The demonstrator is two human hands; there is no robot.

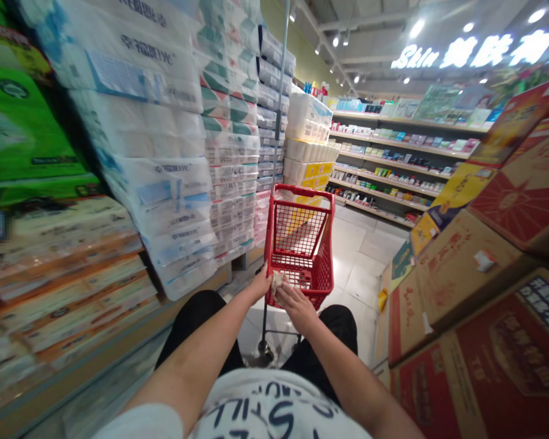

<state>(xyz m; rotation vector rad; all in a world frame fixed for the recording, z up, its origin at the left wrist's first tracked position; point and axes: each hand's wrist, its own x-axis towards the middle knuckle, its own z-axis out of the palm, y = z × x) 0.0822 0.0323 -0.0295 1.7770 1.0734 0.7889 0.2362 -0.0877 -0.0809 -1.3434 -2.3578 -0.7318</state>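
Your left hand (260, 284) and right hand (297, 306) are clasping a crumpled pale item (279, 281) at a red shopping cart (318, 274), fingers curled narrow.

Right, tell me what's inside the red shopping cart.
In the red shopping cart, only a crumpled pale item shows at the near rim, under the right hand, beside the left hand. The hand hides part of it.
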